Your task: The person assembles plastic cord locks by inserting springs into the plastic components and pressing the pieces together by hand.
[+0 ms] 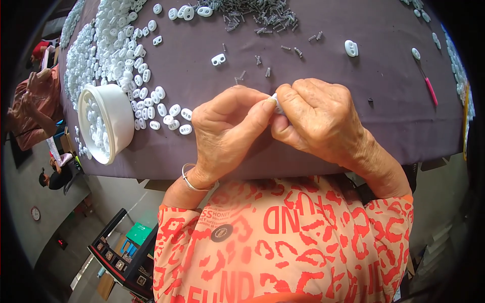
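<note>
Over the near middle of the table, my two hands meet at a small white plastic cord lock (277, 104). My left hand (226, 125) pinches it between thumb and fingertips. Curled fingers of my right hand (319, 117) close on its other side and hide most of it. Just beyond my hands lie loose metal springs (268, 72) and a two-holed white cord lock piece (219, 59). Farther right, another white cord lock (351, 48) rests by itself. Whether a spring sits inside the held piece cannot be seen.
Left, a white tub (120, 118) of white pieces stands tilted beside a big heap of white oval parts (113, 45). A pile of springs (252, 10) lies at the far side. A pink-handled tool (430, 91) is at right. Another person (38, 106) sits far left.
</note>
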Demonstrator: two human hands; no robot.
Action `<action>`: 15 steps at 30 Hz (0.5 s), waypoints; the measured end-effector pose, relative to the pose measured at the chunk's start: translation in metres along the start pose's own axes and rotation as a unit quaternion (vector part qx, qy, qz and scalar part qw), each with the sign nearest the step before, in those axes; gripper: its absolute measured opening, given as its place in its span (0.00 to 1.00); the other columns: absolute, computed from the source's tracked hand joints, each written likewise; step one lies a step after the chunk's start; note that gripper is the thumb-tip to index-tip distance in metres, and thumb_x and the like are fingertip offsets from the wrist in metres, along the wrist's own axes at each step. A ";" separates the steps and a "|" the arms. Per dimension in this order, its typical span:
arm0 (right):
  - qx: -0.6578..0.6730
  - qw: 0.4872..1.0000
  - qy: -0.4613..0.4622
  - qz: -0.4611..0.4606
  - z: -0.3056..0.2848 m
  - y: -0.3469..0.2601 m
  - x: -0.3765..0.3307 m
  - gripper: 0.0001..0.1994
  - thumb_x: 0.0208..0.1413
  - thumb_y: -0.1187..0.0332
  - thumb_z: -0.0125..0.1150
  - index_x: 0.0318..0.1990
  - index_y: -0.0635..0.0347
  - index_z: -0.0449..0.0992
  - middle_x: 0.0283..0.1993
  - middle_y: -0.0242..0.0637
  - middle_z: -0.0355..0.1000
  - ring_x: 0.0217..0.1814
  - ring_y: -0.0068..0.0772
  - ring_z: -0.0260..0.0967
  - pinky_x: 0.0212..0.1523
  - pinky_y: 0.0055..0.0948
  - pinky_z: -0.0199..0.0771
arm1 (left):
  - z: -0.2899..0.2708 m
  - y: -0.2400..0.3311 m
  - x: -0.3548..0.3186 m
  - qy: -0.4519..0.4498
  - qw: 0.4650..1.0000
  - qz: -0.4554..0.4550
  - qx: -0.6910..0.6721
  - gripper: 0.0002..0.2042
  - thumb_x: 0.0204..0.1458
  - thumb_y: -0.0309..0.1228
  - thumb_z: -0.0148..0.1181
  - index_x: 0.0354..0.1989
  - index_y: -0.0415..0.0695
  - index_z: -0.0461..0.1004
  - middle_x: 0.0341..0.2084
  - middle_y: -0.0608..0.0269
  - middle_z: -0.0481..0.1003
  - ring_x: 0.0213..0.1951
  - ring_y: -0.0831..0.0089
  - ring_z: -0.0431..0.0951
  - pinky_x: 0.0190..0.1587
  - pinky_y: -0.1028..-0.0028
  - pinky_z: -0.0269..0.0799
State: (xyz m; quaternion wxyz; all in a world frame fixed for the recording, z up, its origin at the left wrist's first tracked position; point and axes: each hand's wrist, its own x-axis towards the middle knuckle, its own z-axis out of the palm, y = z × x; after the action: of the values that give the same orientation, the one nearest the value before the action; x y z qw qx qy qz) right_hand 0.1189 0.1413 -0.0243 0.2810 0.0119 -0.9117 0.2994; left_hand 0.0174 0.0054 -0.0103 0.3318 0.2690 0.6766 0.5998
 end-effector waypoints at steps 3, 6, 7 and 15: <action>-0.001 1.000 -0.008 0.000 0.000 0.000 0.000 0.11 0.33 0.78 0.61 0.28 0.69 0.69 0.20 0.37 0.61 0.18 0.35 0.62 0.18 0.30 0.65 | 0.000 0.000 0.000 0.000 1.000 0.005 0.002 0.01 0.48 0.20 0.60 0.28 0.35 0.76 0.21 0.68 0.75 0.25 0.86 0.71 0.26 0.84 0.66; -0.003 1.000 -0.010 0.003 0.003 0.001 -0.002 0.11 0.33 0.79 0.61 0.29 0.69 0.69 0.20 0.37 0.62 0.18 0.35 0.62 0.18 0.30 0.65 | 0.001 0.000 0.001 0.005 1.000 -0.005 0.011 0.01 0.48 0.20 0.60 0.28 0.36 0.76 0.21 0.68 0.75 0.25 0.87 0.70 0.26 0.84 0.66; -0.004 1.000 -0.007 0.003 0.003 0.001 -0.002 0.11 0.33 0.79 0.61 0.29 0.69 0.69 0.20 0.37 0.62 0.19 0.35 0.62 0.19 0.29 0.65 | 0.001 0.000 0.000 0.009 1.000 -0.011 0.020 0.01 0.48 0.20 0.60 0.28 0.36 0.76 0.21 0.68 0.75 0.25 0.87 0.70 0.26 0.84 0.66; -0.022 1.000 -0.015 -0.002 0.004 -0.002 -0.003 0.11 0.36 0.78 0.61 0.30 0.70 0.69 0.21 0.38 0.62 0.19 0.34 0.63 0.19 0.29 0.66 | 0.000 -0.002 -0.002 0.010 1.000 -0.011 0.007 0.01 0.49 0.20 0.60 0.29 0.36 0.76 0.21 0.67 0.75 0.25 0.86 0.71 0.26 0.84 0.66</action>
State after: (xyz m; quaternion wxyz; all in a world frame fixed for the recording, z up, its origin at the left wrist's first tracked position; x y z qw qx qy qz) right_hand 0.1195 0.1371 -0.0275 0.2685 0.0121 -0.9222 0.2780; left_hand 0.0185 0.0041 -0.0116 0.3293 0.2577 0.6873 0.5940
